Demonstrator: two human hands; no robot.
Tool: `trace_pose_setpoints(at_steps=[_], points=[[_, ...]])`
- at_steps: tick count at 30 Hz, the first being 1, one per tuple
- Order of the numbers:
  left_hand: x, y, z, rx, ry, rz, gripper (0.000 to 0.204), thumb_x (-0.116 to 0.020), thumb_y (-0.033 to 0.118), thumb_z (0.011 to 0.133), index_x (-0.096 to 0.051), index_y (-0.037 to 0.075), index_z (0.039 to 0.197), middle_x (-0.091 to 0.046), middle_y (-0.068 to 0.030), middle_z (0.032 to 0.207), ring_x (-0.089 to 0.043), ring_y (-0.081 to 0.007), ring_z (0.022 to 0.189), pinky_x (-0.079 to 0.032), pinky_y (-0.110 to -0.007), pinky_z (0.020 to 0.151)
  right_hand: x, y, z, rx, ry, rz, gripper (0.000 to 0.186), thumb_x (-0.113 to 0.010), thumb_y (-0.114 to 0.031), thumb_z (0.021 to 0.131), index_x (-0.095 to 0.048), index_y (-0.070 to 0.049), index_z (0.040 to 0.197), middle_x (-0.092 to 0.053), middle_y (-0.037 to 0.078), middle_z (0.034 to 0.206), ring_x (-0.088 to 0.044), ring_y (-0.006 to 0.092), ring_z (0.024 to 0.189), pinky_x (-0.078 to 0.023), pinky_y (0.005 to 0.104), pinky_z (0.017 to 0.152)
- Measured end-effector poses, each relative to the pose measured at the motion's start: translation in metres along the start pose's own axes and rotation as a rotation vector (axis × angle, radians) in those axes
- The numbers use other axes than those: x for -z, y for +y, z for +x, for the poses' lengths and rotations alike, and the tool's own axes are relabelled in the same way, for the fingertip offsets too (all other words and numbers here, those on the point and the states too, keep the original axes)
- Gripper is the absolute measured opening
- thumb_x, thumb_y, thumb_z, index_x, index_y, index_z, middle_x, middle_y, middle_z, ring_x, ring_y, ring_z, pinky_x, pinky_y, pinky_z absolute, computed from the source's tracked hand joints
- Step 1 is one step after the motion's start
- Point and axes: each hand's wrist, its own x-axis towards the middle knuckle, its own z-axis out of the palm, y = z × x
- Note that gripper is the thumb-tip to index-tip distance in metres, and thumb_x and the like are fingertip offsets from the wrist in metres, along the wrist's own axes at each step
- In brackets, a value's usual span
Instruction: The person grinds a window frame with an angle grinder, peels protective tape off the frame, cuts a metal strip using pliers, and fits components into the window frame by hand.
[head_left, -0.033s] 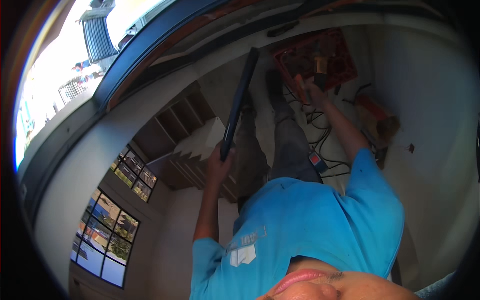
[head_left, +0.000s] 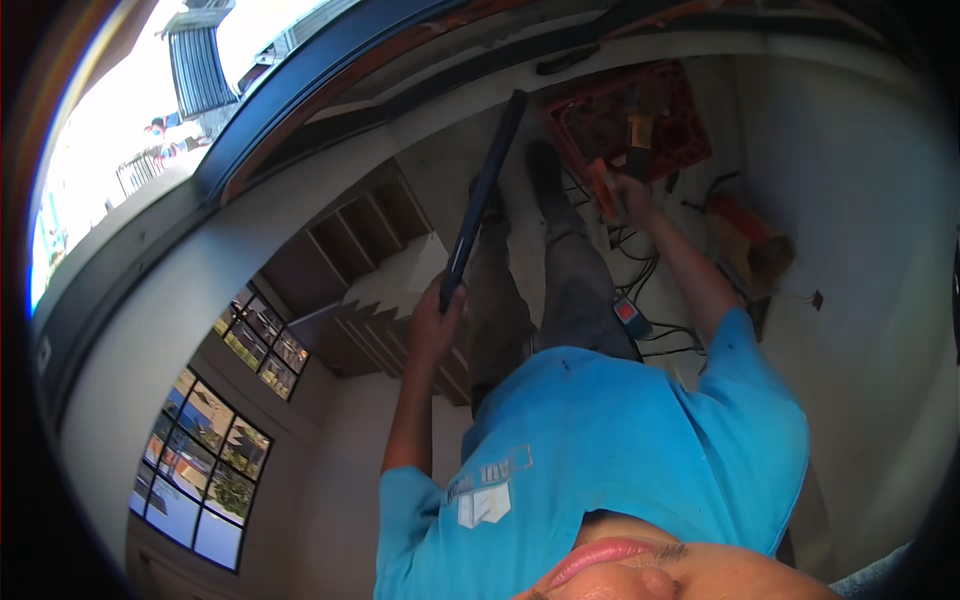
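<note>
My left hand is closed round the lower end of a long, straight dark bar, which slants up and away to the right. Farther off on the right, my right hand is closed on an orange tool; its exact kind is too dark to make out. Just beyond that hand is a yellow-orange and black thing, seen against a red plastic crate. Whether it lies in the crate or on its edge, I cannot tell.
Dark cables run over the floor right of my legs, near a blue box with a red face. An opened carton lies by the right wall. Wooden steps are on the left. A dark-framed opening is upper left.
The view has shifted slightly. The bar's far end sits a little farther right and higher, and my right hand a little lower with the orange tool. Both grips stay the same.
</note>
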Motion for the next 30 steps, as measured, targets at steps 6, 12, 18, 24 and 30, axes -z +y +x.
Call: trace_pose_setpoints(at_steps=[6, 12, 18, 24, 30], points=[[0.005, 0.057, -0.022, -0.246, 0.105, 0.146, 0.044, -0.052, 0.041, 0.104, -0.061, 0.002, 0.120, -0.066, -0.0193, 0.092, -0.066, -0.0349, 0.086, -0.051, -0.042, 0.080, -0.161, -0.015, -0.159, 0.020, -0.061, -0.854, 0.044, -0.064, -0.013, 0.086, -0.055, -0.004, 0.128, -0.065, 0.014, 0.109, -0.066, 0.0268, 0.102, -0.052, 0.0400, 0.088], [0.004, 0.105, -0.045, -0.189, 0.064, 0.180, 0.043, -0.051, 0.043, 0.104, -0.061, 0.002, 0.111, -0.064, -0.0205, 0.090, -0.064, -0.0381, 0.088, -0.049, -0.043, 0.078, -0.213, -0.052, -0.199, 0.553, -0.150, -1.589, 0.051, -0.060, -0.013, 0.084, -0.053, -0.002, 0.133, -0.063, 0.021, 0.115, -0.060, 0.0415, 0.104, -0.050, 0.0489, 0.091], [0.004, 0.121, -0.056, -0.289, 0.059, 0.092, 0.045, -0.049, 0.045, 0.104, -0.060, 0.001, 0.110, -0.064, -0.0203, 0.091, -0.064, -0.0376, 0.087, -0.048, -0.043, 0.078, -0.235, -0.065, -0.210, 0.600, -0.125, -1.757, 0.057, -0.061, -0.011, 0.081, -0.051, -0.002, 0.136, -0.062, 0.020, 0.119, -0.056, 0.0393, 0.111, -0.048, 0.0494, 0.094], [-0.002, 0.113, -0.055, -0.301, 0.064, 0.082, 0.047, -0.050, 0.046, 0.104, -0.060, 0.001, 0.111, -0.062, -0.0190, 0.093, -0.062, -0.0323, 0.088, -0.048, -0.042, 0.079, -0.240, -0.068, -0.214, 0.491, -0.123, -1.842, 0.046, -0.060, -0.011, 0.082, -0.051, -0.001, 0.125, -0.061, 0.022, 0.119, -0.055, 0.0410, 0.114, -0.046, 0.0491, 0.098], [0.006, 0.096, -0.045, -0.157, -0.519, -0.472, 0.052, -0.075, 0.045, 0.090, -0.062, 0.003, 0.118, -0.065, -0.0072, 0.093, -0.063, -0.0132, 0.079, -0.054, -0.030, 0.073, -0.242, -0.061, -0.218, 0.559, -0.275, -1.595, 0.038, -0.057, -0.008, 0.080, -0.053, -0.004, 0.118, -0.063, 0.023, 0.099, -0.065, 0.0416, 0.094, -0.050, 0.0462, 0.081]])
